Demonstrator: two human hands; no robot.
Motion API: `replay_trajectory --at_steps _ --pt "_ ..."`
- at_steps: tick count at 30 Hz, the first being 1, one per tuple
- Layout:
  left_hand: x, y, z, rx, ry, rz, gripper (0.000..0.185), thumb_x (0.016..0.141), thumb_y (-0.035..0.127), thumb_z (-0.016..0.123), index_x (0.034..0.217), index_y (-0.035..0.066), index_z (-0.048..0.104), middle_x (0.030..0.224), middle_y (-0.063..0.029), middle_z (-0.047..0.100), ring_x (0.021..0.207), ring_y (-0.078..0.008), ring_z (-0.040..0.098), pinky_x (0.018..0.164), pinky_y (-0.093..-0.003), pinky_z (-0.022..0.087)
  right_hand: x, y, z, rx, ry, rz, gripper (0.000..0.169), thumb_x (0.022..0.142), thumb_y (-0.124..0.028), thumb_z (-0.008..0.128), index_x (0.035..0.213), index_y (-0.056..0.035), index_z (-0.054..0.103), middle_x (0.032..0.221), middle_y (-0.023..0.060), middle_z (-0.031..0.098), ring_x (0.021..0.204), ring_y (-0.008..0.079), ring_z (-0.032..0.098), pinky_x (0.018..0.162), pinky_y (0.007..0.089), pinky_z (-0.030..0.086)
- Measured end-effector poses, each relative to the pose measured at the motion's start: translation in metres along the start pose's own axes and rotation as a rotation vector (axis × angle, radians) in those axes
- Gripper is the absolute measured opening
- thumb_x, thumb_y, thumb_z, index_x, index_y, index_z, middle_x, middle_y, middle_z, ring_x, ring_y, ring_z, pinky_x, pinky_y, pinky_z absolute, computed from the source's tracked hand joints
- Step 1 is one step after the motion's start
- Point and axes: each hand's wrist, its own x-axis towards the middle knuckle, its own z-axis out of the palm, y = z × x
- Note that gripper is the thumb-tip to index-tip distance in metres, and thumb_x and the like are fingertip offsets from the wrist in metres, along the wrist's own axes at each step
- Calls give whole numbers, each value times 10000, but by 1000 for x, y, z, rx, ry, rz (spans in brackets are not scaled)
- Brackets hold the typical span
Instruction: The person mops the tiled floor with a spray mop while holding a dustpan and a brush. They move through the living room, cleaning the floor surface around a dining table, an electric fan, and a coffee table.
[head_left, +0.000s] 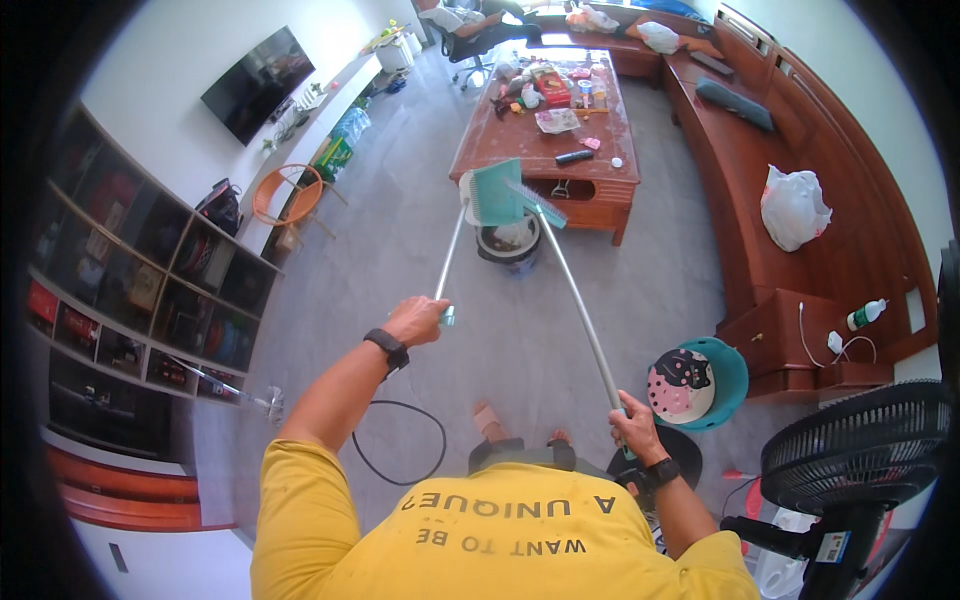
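My left hand (417, 320) grips the handle of a long-handled dustpan (495, 193), whose teal pan is raised over a trash bin (510, 244). The bin has a dark liner and some waste inside, partly hidden by the pan. In my right hand (636, 426) is the metal handle of a broom (576, 289). Its teal bristle head lies against or just beside the pan's right edge; I cannot tell whether they touch. Behind the bin stands a red-brown wooden coffee table (540, 154).
A teal bucket (731, 382) and a black fan (855, 450) stand to my right. Along that side runs a wooden bench (735, 187) with plastic bags. At left are an orange chair (289, 195) and a cable (442, 442) on the floor. Someone sits at the far end.
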Motion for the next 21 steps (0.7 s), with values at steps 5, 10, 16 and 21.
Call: replay_trajectory --at_steps 5,10,16,21 --pt "-5 4 -4 6 13 5 370 709 42 530 1071 113 556 854 -175 633 802 -366 601 667 -458 486 7 -6 4 96 -80 19 620 805 -80 601 1342 54 321 679 31 529 505 102 495 421 250 411" --pt "-7 7 -5 26 11 -19 336 716 49 530 1042 125 563 841 -162 635 797 -360 607 657 -455 488 18 -23 9 333 -194 100 540 842 -95 583 1319 15 355 733 24 512 531 86 465 436 223 399" --pt "-10 19 -13 65 -20 -40 332 730 22 503 1031 137 586 869 -148 642 837 -344 618 680 -446 502 52 -42 32 686 -378 254 188 902 -129 530 1060 -81 439 769 27 467 545 59 388 432 168 343" --pt "-4 20 -11 28 -38 -28 344 725 10 495 1038 125 578 879 -159 638 841 -355 612 691 -449 501 57 -38 41 743 -497 328 206 912 -148 508 1104 -106 443 747 11 434 537 53 365 426 162 327"
